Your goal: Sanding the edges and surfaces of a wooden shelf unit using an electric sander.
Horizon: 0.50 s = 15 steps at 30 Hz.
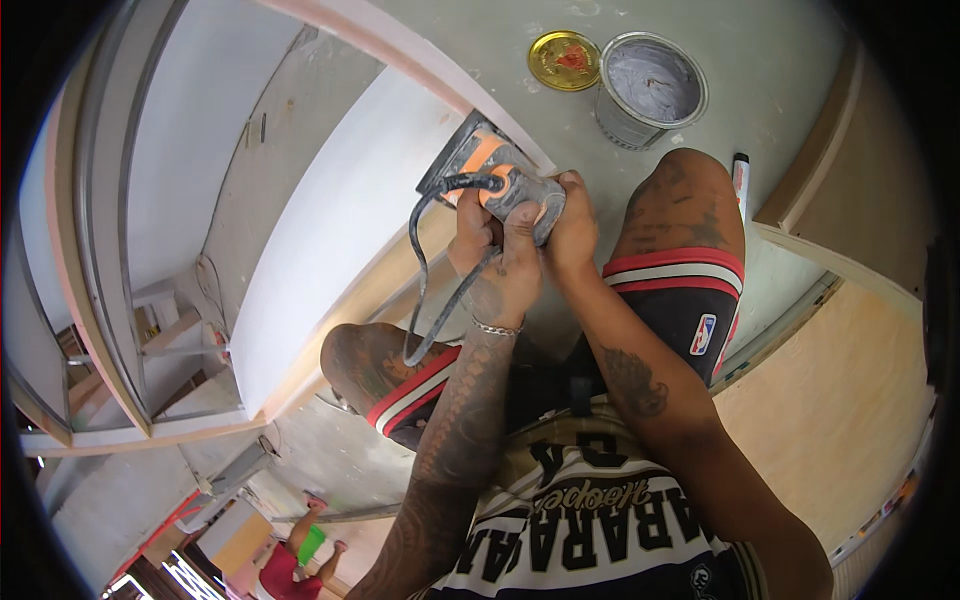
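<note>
At the far left stands a curved framework [92,260] of pale wood and metal strips, and below it, farther off, a co-worker in a red top [281,570] is near a green object [312,543]. Next comes a long white panel [325,185] with a curved outline, then a black cable [420,265] hanging in a loose loop past the person's bent left knee. The left hand [503,262], a chain bracelet [497,328] at its wrist, is clamped on the lower side of a sander [525,188], its thumb laid over the casing. The sander, orange and grey with a dark flat pad, is smeared with pale dust, most thickly on its rounded grey end; it is tilted at the floor's left edge, its pad by a pinkish strip [425,55], though whether they touch cannot be told. The right hand [573,225] is closed around the sander's right side. Beyond, on the greenish-grey floor [790,70], a gold lid [562,62] lies just beside an open metal can [645,130] of lilac-grey paste. A black-capped white marker [740,172] lies near the corner of a wooden board [860,150] along the floor's right edge.
</note>
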{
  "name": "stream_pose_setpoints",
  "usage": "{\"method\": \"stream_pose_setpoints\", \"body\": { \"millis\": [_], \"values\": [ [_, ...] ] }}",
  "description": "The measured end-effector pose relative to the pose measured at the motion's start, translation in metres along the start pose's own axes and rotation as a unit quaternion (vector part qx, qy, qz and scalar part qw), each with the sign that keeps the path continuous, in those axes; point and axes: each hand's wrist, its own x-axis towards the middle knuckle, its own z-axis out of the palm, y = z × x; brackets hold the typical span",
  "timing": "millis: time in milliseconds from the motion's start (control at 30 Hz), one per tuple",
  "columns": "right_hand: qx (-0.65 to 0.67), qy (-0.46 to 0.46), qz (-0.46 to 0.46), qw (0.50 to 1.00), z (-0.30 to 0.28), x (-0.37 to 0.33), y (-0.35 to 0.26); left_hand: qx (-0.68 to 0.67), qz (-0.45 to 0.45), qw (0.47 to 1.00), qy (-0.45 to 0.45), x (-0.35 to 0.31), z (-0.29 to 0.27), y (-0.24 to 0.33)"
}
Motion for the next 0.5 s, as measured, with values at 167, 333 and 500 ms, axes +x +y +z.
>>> {"method": "stream_pose_setpoints", "body": {
  "millis": [167,333,500],
  "values": [
    [0.01,0.024,0.017,1.0,0.003,-0.003,-0.004,0.032,0.025,0.999,-0.016,0.0,-0.002,-0.012],
    [0.069,0.046,0.026,0.996,0.005,-0.005,0.0,0.014,0.021,1.0,-0.01,-0.002,-0.002,-0.02],
    [-0.06,-0.019,-0.067,0.996,0.004,0.003,0.001,-0.021,0.034,0.999,0.015,0.007,-0.007,0.011]
  ]
}}
